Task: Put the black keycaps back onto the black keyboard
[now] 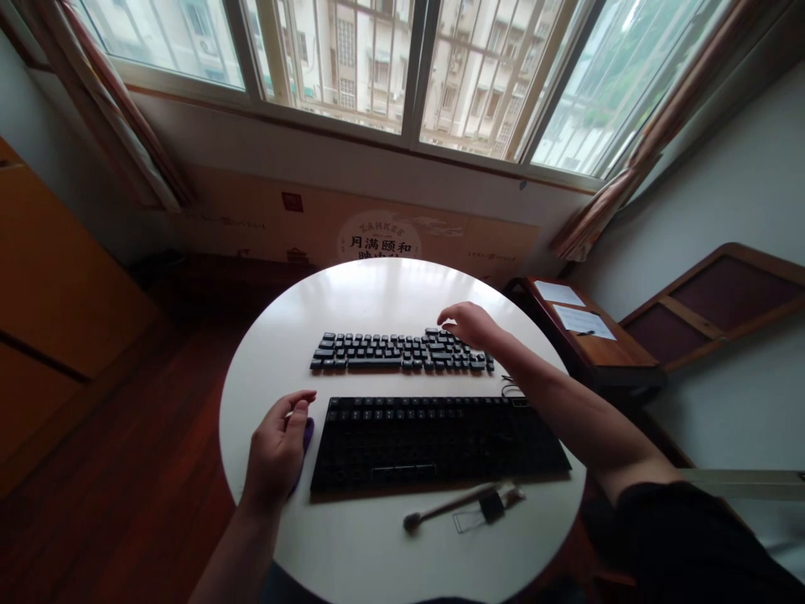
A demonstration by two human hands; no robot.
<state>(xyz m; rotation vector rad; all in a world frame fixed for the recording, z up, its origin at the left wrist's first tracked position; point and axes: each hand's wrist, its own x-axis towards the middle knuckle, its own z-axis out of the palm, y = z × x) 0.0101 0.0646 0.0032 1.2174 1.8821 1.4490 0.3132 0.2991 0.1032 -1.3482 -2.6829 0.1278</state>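
Observation:
My right hand [470, 325] is over the right part of a group of loose dark keycaps [374, 363] laid out in rows. Its fingers bend loosely toward the left, and I see nothing between them. In front of the keycaps lies a black keyboard [440, 449]; caps show along its upper rows, while its lower part is too dark to make out. My left hand [277, 445] rests at the keyboard's left end, fingers loosely curved and thumb on top. Beside and partly under it is a purple object [307, 445], mostly hidden.
A small brush [440, 508] and a wire keycap puller with a black handle [491, 506] lie near the front of the round white table [340, 549]. A cable [511, 384] shows behind the keyboard. Papers [582, 321] lie on a wooden side table at right.

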